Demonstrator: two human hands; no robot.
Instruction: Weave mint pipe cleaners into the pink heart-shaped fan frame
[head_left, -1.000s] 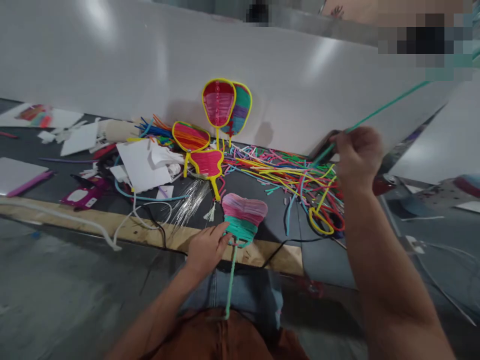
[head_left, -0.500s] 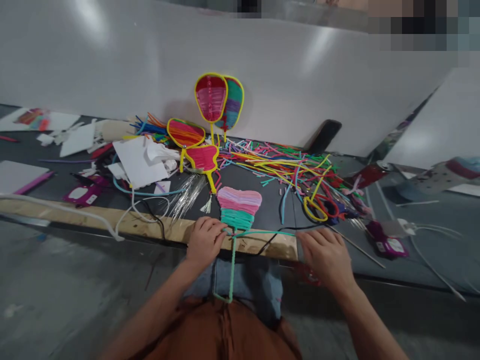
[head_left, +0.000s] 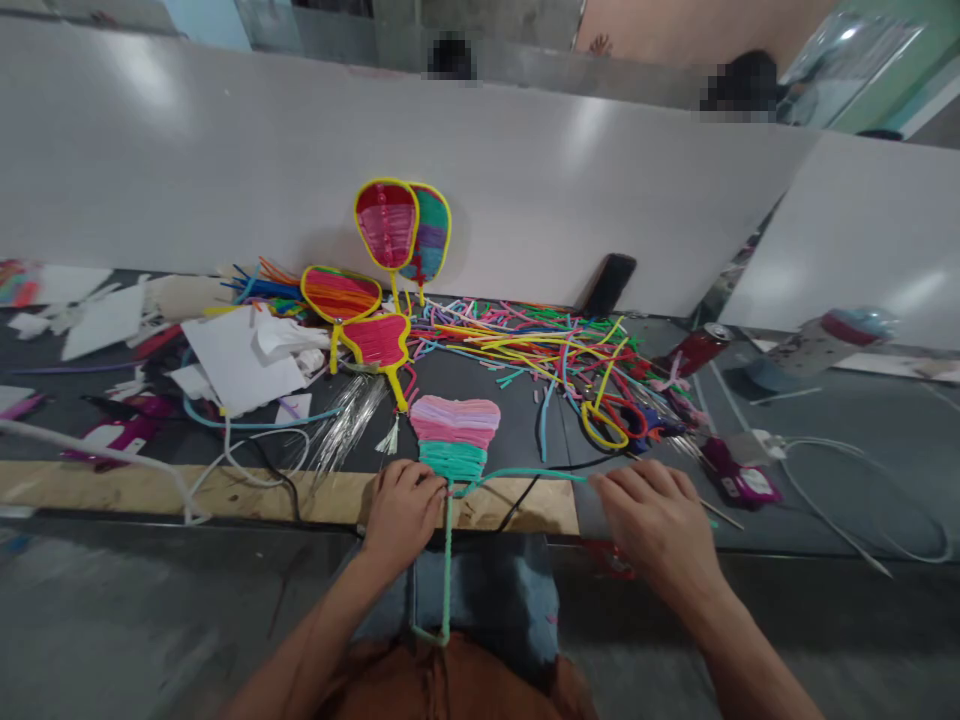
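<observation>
A small fan (head_left: 455, 435) of pipe cleaners, banded lilac, pink and teal, lies at the table's front edge. Its long pale green handle (head_left: 448, 570) hangs past the edge over my lap. My left hand (head_left: 405, 510) is closed around the base of the fan, where handle and head meet; its fingertips are partly hidden. From that spot a teal pipe cleaner (head_left: 529, 472) runs out to the right, slightly bowed. My right hand (head_left: 656, 515) pinches its far end between thumb and fingers, above the dark tabletop.
Finished yellow-rimmed fans (head_left: 386, 225) lean on the white partition (head_left: 262, 150). Loose pipe cleaners (head_left: 517, 340) lie behind my hands, with scissors (head_left: 637, 420) near them. Purple glue guns (head_left: 739, 475) and cables flank the work. A phone (head_left: 609, 285) and a red can (head_left: 697, 350) stand right.
The view has tilted up and turned slightly right, so the table sits lower and further left. The teal pipe cleaner has gone from nearly straight to slightly bowed. Both hands keep their holds.
</observation>
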